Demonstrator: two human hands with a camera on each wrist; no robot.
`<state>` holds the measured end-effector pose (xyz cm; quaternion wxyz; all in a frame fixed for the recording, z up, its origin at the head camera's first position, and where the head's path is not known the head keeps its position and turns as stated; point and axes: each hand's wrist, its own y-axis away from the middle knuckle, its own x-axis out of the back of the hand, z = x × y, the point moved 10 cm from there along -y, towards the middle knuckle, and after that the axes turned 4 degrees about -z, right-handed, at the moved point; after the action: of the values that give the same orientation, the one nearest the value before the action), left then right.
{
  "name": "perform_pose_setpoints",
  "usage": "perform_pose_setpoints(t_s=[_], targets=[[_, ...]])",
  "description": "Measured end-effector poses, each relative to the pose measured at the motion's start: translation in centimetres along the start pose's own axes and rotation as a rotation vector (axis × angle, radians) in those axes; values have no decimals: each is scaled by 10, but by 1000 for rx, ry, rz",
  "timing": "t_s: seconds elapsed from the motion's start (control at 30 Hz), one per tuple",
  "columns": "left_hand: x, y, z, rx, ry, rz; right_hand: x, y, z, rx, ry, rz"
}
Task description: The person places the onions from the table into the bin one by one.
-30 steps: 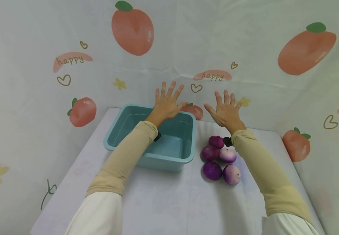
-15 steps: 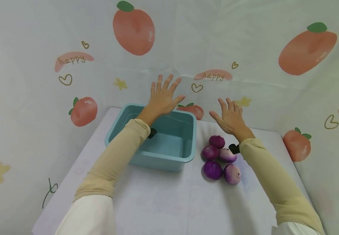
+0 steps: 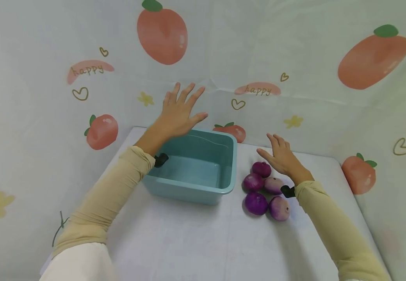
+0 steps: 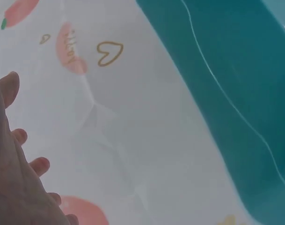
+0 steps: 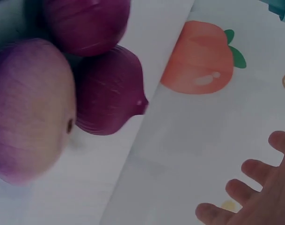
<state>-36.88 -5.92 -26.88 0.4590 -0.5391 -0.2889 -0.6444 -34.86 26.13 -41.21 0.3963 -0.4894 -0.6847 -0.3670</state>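
Note:
My left hand (image 3: 178,115) hovers over the back left of a teal plastic basin (image 3: 185,194), fingers spread and holding nothing. In the left wrist view, the fingertips of that hand (image 4: 18,164) show at the left edge, apart from the basin. My right hand (image 3: 283,158) hangs in the air just behind a cluster of vegetables, its fingers extended. The cluster has red onions, one at the back (image 3: 261,169), and two paler purple-and-white round vegetables, one at the front right (image 3: 279,208). In the right wrist view, a pointed red onion (image 5: 109,93) lies apart from the fingertips.
The basin and vegetables stand on a white-covered table (image 3: 203,242). Behind them hangs a white cloth (image 3: 206,47) printed with red fruit, hearts and "happy". A small black device (image 3: 288,191) sits at the right wrist, and another black device (image 3: 161,160) at the left wrist.
My left hand has moved left over the basin. My right hand has lowered and shifted right, towards the vegetables. The basin and vegetables have stayed put.

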Motion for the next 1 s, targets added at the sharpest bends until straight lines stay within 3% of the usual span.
perform_pose_setpoints(t_s=[0.2,0.47,0.73,0.9,1.0], targets=[[7,18,-20,3,-14,-1,-18,4,13,-11,-35,-32],[12,41,-67,2,-11,36,-42,-2,32,2,-115,-82],[-13,59,-117,13,10,-7,-57,-5,49,10,-204,-162],[-33,73,-136,43,20,-89,-68,-3,52,-19,-276,-256],[-45,77,-143,47,7,-112,-73,-2,54,-37,-261,-292]])
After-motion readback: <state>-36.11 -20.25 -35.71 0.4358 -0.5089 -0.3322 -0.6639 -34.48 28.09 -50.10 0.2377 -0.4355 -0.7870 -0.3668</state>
